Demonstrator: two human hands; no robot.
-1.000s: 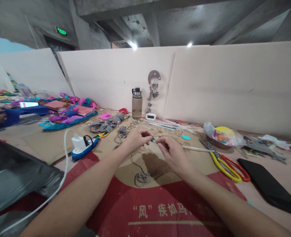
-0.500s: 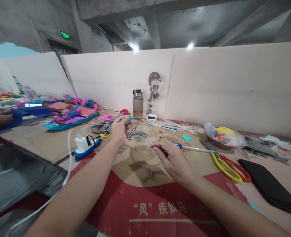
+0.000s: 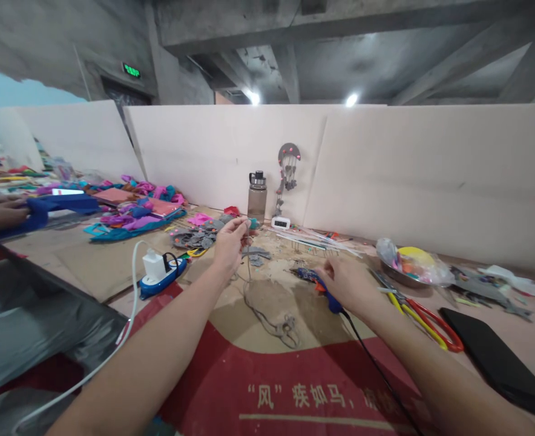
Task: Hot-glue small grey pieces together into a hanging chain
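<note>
pinching a grey cord (image 3: 248, 275) aloft, left hand (image 3: 228, 241) steadies while right hand (image 3: 347, 281) grips the blue glue tool (image 3: 315, 280); gluing likely follows, needing careful aim.

My left hand (image 3: 229, 242) is raised off the surface, forearm stretching up from the lower left, wrist straight, palm turned away from me. Its thumb and first fingers (image 3: 239, 225) are pinched together at the top, the other fingers loosely curled beneath. My right hand (image 3: 347, 283) sits lower and to the right, well apart from the left, back of the hand facing up, knuckles toward me. Its fingers are folded down and wrapped in a closed grasp, thumb tucked to the inner side. The right forearm runs in from the lower right corner, bare like the left, wrist slightly bent downward
</note>
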